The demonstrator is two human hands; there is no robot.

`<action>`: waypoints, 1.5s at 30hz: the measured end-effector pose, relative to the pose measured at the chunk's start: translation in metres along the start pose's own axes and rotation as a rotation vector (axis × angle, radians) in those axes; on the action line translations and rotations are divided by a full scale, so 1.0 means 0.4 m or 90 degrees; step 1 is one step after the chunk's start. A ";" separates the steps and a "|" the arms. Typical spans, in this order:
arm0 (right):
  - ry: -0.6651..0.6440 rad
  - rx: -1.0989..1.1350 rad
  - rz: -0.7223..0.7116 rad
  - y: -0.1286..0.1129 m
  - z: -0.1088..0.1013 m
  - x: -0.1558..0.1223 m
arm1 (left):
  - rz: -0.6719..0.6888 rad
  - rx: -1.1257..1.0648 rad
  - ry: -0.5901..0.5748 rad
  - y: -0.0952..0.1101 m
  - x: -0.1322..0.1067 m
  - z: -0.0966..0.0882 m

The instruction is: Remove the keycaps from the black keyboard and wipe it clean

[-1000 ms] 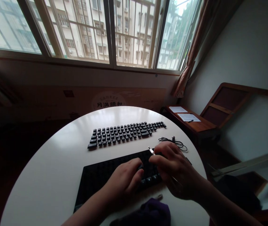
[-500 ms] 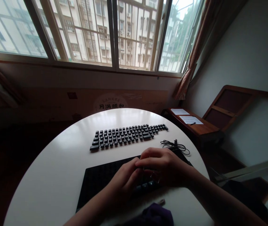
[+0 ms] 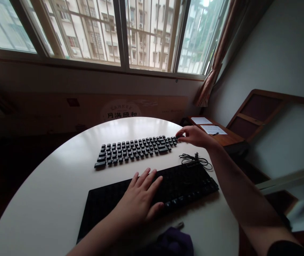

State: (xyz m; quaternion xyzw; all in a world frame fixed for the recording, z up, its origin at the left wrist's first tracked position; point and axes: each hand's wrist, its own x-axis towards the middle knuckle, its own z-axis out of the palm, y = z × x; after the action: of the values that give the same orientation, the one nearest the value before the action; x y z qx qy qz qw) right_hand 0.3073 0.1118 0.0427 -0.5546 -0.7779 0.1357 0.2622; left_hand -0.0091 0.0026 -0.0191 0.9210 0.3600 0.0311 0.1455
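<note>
A black keyboard base [image 3: 184, 183] with most keycaps off lies near me on the round white table [image 3: 47, 188]. My left hand [image 3: 141, 199] rests flat on it, fingers stretched out. Farther back, several loose black keycaps [image 3: 136, 149] sit in neat rows. My right hand [image 3: 194, 137] reaches to the right end of those rows, its fingertips pinched on a keycap there. A coiled black cable [image 3: 196, 160] lies between the keycap rows and the keyboard base.
A purple cloth [image 3: 173, 243] and a small metal tool [image 3: 180, 224] lie at the table's near edge. A low wooden side table [image 3: 229, 140] with papers and a pen stands to the right, beside a wooden frame. Windows and a curtain are behind.
My right hand left the keyboard base and reached out to the right end of the keycap rows. My left hand flattened on the keyboard. The view shifted slightly.
</note>
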 end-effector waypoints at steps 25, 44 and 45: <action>-0.079 -0.009 0.058 0.171 0.163 0.005 | 0.047 0.002 -0.002 -0.025 0.001 0.032; -0.029 -0.006 0.043 0.180 0.192 0.012 | 0.028 -0.014 -0.038 -0.005 0.004 -0.001; -0.029 -0.004 0.042 0.181 0.193 0.012 | 0.024 -0.012 -0.043 -0.005 0.003 -0.001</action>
State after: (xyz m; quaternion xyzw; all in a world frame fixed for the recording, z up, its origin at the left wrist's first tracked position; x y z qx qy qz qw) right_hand 0.3203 0.1478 -0.0562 -0.5777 -0.7654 0.1542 0.2381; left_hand -0.0096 0.0051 -0.0194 0.9267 0.3372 0.0060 0.1658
